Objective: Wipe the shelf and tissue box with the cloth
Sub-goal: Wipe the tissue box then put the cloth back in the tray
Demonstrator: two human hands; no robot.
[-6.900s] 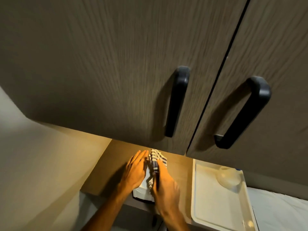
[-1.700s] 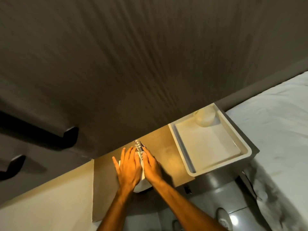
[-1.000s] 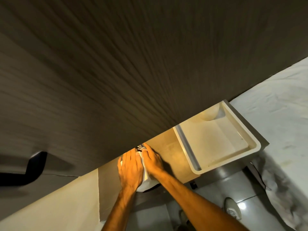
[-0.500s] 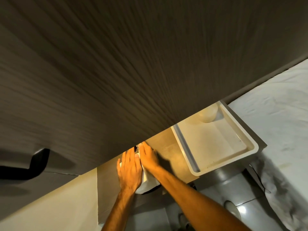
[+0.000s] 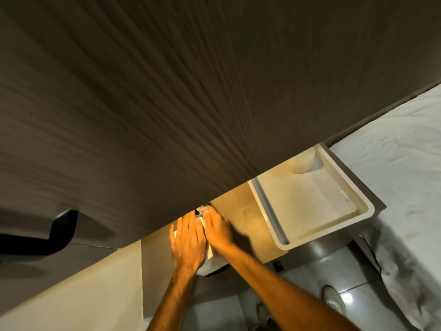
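**Both hands on the tissue box, tucked under the cabinet**

So, lower middle of the frame: the left hand [image 5: 188, 240] lies flat, fingers spread, on top of the white tissue box [image 5: 210, 265], which looks like it's just pinning the box so it doesn't skid around. The right hand [image 5: 218, 231] sits right beside it, touching, fingers stretched toward the back. A scrap of the striped cloth [image 5: 202, 209] peeks out past its fingertips, so my guess is it's pressing the cloth down with a flat palm, not a fist. How much cloth is under there, can't tell; the cabinet [image 5: 191, 91] overhang hides it.

The box sits at the front edge of the wooden shelf [image 5: 241, 211], even hanging off it a bit. A cream tray [image 5: 281, 237] takes up the shelf's right end, centre-right of the frame, with a round pale lump in its far corner.

I'd say the box is being wiped now, and the bare shelf between box and tray is probably next. Tight space, so short strokes make sense.
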